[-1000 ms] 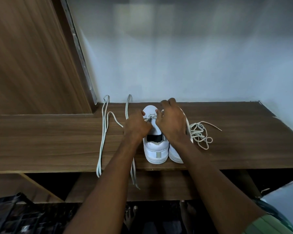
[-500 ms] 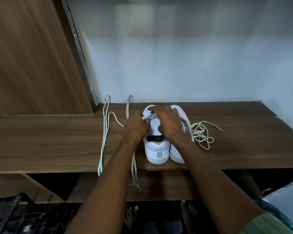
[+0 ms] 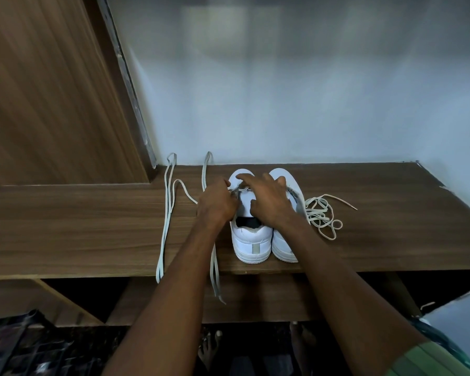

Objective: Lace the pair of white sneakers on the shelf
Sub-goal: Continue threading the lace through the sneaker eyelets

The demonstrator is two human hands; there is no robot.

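Apparently the left hand (image 3: 217, 206) and right hand (image 3: 267, 198), fingers curled, pinch the pale flat lace (image 3: 167, 213) at the low eyelets of the left white leather sneaker (image 3: 251, 240) near the brown wooden shelf's (image 3: 65, 226) front edge; next it likely needs crossing upward.

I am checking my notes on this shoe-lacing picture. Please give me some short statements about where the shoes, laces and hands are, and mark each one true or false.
1. The two white shoes stand side by side on the wooden shelf. True.
2. A tangled lace lies to the right of the shoes. True.
3. The long lace left of the shoes lies wholly on the shelf. False: its ends hang over the front edge.
4. The left hand rests flat on the shelf, away from the shoes. False: it works at the left shoe's lacing.
5. The right hand is over the shoes. True.
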